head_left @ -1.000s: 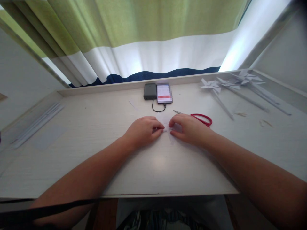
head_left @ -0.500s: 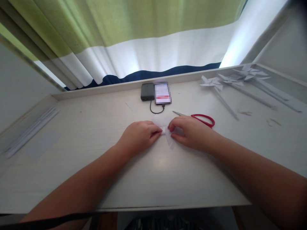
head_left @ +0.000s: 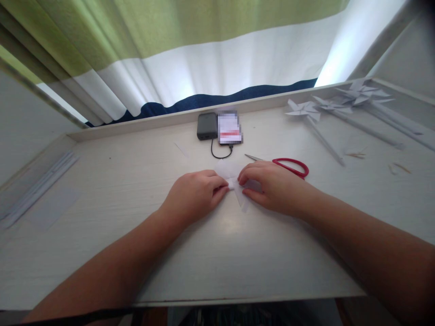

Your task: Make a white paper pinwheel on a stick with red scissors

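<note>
Between my hands, near the middle of the desk, lies a folded piece of thin white paper with flaps pointing away from me and toward me. My left hand is closed, its thumb and fingertips pinching the paper's left side. From the right, my right hand bends its fingers onto the paper, with the thumb a little apart from the index finger. Part of the paper is hidden under the right fingers. Just behind the right hand rests a pair of scissors with red handles, blades pointing left.
A black power bank is cabled to a phone at the back. Several white paper pinwheels on paper sticks lie at back right, near small wooden bits. Rolled paper sticks and a paper sheet lie left.
The view has tilted and shifted slightly, so the desk items sit a little differently in it. Both hands stay at the paper in almost the same pose.
</note>
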Motion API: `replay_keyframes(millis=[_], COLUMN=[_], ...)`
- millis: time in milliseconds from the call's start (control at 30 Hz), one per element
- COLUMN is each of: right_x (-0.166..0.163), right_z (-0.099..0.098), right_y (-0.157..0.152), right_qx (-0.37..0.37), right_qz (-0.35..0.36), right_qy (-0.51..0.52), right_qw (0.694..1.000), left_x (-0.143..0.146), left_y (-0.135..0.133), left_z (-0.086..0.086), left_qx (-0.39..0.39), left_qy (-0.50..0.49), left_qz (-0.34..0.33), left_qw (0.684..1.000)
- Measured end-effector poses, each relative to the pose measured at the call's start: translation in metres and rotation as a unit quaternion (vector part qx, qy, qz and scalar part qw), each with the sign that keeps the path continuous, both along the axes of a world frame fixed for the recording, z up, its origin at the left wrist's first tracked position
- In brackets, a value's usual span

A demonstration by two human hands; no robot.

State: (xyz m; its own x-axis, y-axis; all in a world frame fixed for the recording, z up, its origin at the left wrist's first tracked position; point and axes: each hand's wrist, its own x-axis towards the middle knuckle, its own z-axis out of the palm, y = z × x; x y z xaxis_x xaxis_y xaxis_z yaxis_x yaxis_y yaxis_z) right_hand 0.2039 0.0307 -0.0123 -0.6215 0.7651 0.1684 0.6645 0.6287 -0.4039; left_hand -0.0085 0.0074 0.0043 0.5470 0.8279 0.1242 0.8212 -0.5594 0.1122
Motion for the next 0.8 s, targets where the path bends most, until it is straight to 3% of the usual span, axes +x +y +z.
replay_keyframes(millis=[800], right_x=[-0.0035], right_z=[0.0049], right_y=[-0.0024], right_qx=[-0.004], right_qz=[0.026], right_qy=[-0.005], right_qw=[1.0], left_x=[0.005], left_y=[-0.0003], left_z=[-0.0016], left_qx=[0.007], left_qy=[0.009], left_qz=[0.027], left_qw=[1.0])
